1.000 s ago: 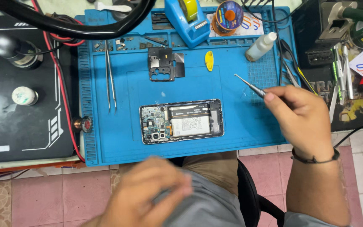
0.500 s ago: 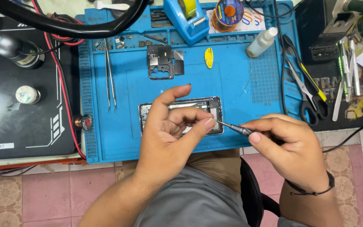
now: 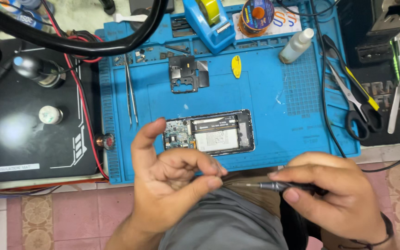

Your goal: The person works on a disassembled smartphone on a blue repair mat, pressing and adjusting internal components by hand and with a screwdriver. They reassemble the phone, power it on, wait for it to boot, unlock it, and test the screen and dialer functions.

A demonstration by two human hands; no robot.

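Right hand (image 3: 334,194) at 4 o'clock, gripping thin dark screwdriver (image 3: 274,186), tip pointing left. Left hand (image 3: 172,185) at 6 o'clock, thumb and forefinger pressing together at that tip; whether pinching anything, cannot tell. Opened phone (image 3: 209,132) lying at centre on blue mat (image 3: 274,125), just above left hand. Tweezers (image 3: 130,92) resting at 10 o'clock.

- Work mat (image 3: 274,139): matt blue rubbery sheet, part gridded.
- Opened phone (image 3: 209,133): shiny metal rim, glossy battery face.
- Screwdriver (image 3: 274,186): dark matt metal shaft.
- Tweezers (image 3: 130,92): bright smooth steel.
- Bottle (image 3: 296,45): translucent plastic.
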